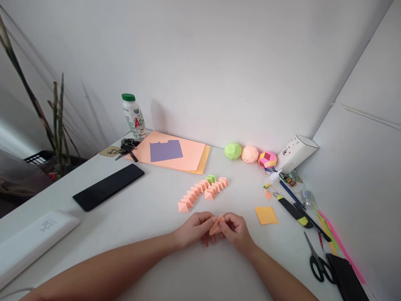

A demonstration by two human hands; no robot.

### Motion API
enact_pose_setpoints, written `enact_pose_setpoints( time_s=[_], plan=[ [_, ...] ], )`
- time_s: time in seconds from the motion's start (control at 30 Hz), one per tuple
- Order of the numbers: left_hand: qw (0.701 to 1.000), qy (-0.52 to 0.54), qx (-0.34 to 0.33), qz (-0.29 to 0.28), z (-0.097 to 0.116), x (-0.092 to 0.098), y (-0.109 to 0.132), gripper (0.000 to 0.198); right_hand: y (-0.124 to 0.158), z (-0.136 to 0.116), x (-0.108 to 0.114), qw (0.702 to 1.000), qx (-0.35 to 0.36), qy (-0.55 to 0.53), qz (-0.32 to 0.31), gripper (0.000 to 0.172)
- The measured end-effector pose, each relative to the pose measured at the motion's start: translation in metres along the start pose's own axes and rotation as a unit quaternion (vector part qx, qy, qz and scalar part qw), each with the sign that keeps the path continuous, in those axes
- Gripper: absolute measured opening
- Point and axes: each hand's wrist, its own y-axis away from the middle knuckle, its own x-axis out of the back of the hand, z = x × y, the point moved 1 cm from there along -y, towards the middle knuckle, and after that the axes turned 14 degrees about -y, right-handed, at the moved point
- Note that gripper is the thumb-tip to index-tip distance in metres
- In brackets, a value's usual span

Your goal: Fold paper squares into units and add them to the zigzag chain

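Note:
Both hands meet low in the middle of the head view, over the white table. A small folded piece of peach paper (pixel 216 226) is pinched between them. My left hand (pixel 194 228) closes on its left edge with thumb and fingers. From the other side, my right hand (pixel 237 232) grips it with the thumb on top. Just beyond the hands lie two rows of folded peach paper pieces (pixel 194 191), standing close behind one another. A couple of green folded pieces (pixel 211 179) sit near the far end of these rows. The undersides of the fingers are partly hidden.
At right lie an orange paper pad (pixel 266 215), a utility knife (pixel 293 210) and scissors (pixel 318 261). Paper balls (pixel 249 154) line the wall. At left are a black phone (pixel 108 187), a white device (pixel 39 246), peach sheets (pixel 194 152), keys (pixel 128 146) and a bottle (pixel 134 117).

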Motion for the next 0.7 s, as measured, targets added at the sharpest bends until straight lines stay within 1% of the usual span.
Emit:
enact_pose_setpoints(
  time_s=[0.07,0.2,0.47,0.53,0.63,0.7],
  plan=[
    [1.000,-0.002,-0.001,-0.001,-0.002,0.000,0.000,0.042,0.000,0.002,0.001,1.000,-0.007,-0.002,0.005,0.026],
    [1.000,0.003,-0.013,0.016,-0.004,0.001,-0.001,0.040,-0.001,0.006,0.004,0.999,-0.007,0.023,0.024,0.028],
    [0.998,0.067,-0.012,0.004,-0.005,0.001,-0.002,0.033,-0.001,0.011,0.009,0.999,-0.043,-0.016,0.004,0.026],
    [0.996,0.085,-0.011,0.025,-0.008,0.002,-0.003,0.031,-0.001,0.013,0.010,0.998,-0.049,-0.035,-0.006,0.026],
    [0.993,0.093,-0.011,0.072,-0.013,0.003,-0.005,0.030,-0.002,0.014,0.012,0.997,-0.054,-0.057,-0.016,0.025],
    [0.992,0.097,-0.014,0.084,-0.014,0.002,-0.006,0.030,-0.003,0.014,0.013,0.996,-0.054,-0.070,-0.017,0.025]
  ],
)
